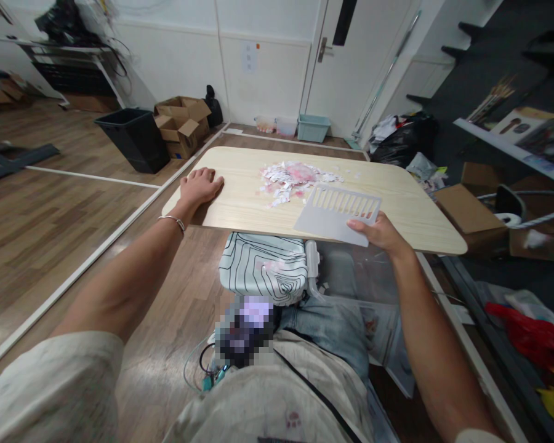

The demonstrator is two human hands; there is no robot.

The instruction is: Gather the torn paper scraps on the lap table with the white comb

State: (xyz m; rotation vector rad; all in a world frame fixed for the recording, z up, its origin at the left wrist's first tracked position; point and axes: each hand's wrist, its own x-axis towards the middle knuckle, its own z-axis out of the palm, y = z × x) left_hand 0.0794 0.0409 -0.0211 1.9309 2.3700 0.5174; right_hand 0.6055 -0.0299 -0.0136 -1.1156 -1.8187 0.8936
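- Gripping one flat panel [330, 212] in the right hand [382, 232]: thumb on the upper face, fingers curled under, clamped at its right end.
- Panel: pale grey-white, thin, straight-edged, plain on the near part, one row of about ten long slots across the far part.
- Panel location: above the near half of the tabletop [410, 203], near corner poking past the near edge; far edge just beside the scraps. Can't tell if it touches the wood.
- Left hand [200, 186]: palm down on the tabletop's left end, thumb and fingers apart, holding nothing. One bracelet [172, 223] on that wrist.
- Scraps [295, 175]: one loose heap, small white bits mixed with pink, strays around it; too many to count.
- Tabletop: one, light wood grain, rounded corners.
- Below the near edge: one pale case [263, 264] with black contour lines, one clear plastic bin [373, 271] to its right.
- Floor beyond: one black bin [136, 141], cardboard boxes [184, 126] beside it, overlapping, count unclear.
- By the wall: one blue-green basket [314, 128], two clear tubs [286, 127] left of it.
- One door [364, 67] behind.
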